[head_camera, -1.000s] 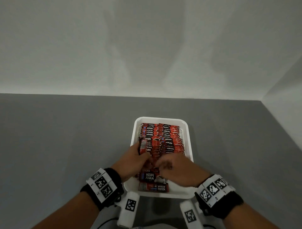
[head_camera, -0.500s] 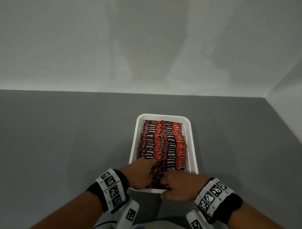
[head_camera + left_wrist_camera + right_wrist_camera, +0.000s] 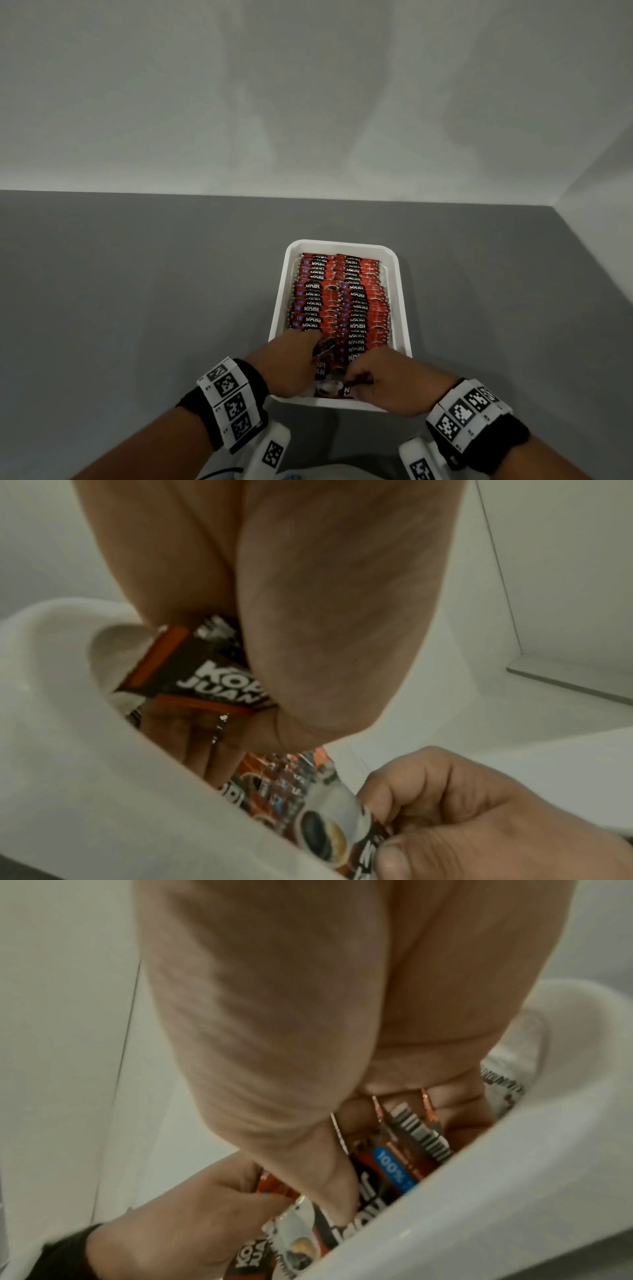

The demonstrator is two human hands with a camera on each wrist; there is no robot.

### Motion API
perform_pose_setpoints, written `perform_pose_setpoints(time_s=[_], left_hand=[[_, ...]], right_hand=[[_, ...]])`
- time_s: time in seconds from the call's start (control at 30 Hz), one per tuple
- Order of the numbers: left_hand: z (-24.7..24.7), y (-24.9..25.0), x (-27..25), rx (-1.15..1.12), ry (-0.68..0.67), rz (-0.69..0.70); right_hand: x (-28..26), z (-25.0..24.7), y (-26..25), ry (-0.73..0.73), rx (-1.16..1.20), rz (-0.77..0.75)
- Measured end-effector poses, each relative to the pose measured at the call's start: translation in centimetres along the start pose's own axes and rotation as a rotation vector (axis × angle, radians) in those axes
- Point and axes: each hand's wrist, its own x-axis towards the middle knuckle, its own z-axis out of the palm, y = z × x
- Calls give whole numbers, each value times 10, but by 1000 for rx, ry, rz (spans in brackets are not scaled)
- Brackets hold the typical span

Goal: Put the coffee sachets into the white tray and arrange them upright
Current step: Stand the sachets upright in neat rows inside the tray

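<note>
Red-and-black foil coffee sachets [image 3: 339,298] stand packed in two upright rows in the white rectangular plastic tray [image 3: 403,308] on the grey tabletop [image 3: 137,291]. At its near end, the flat-lying few of a second ago are now tipped up: left hand [image 3: 291,366] curled round one, right hand [image 3: 387,383] pinching another's edge. Nearly done, I'd say — only these last need standing.

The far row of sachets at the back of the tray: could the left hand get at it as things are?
Probably yes. The left hand grips sachets at the white tray's near end, and nothing stands above the far row of sachets; it would only need to let go first.
</note>
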Motion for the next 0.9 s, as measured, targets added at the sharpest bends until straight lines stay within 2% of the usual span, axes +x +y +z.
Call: perform_pose_setpoints(time_s=[0.1, 0.17, 0.23, 0.3, 0.4, 0.5, 0.6, 0.7, 0.77, 0.83, 0.9], left_hand=[[-8, -3, 1, -165, 160, -92], [-14, -1, 2, -360, 217, -139], [-20, 6, 3, -657, 252, -181], [-26, 20, 4, -1064, 271, -199], [-33, 40, 6, -1479, 223, -115], [-36, 60, 9, -1610, 197, 18], [-36, 73, 12, -1598, 245, 85], [-35, 72, 16, -1539, 367, 27], [-38, 67, 18, -1541, 387, -27], [-42, 67, 18, -1527, 372, -61], [-46, 69, 18, -1492, 323, -70]], right_hand=[[-1, -11, 7, 185, 62, 42], [-1, -21, 9, 346, 231, 85], [-1, -29, 5, 485, 422, 93], [1, -37, -4, 566, 560, 79], [8, -41, -24, 628, 851, -14], [16, -40, -45, 665, 1004, -56], [20, -39, -58, 739, 906, -35], [21, -39, -59, 809, 436, -17], [18, -44, -59, 859, 276, -58], [14, -52, -55, 792, 216, -156], [14, -58, -49, 576, 86, -227]])
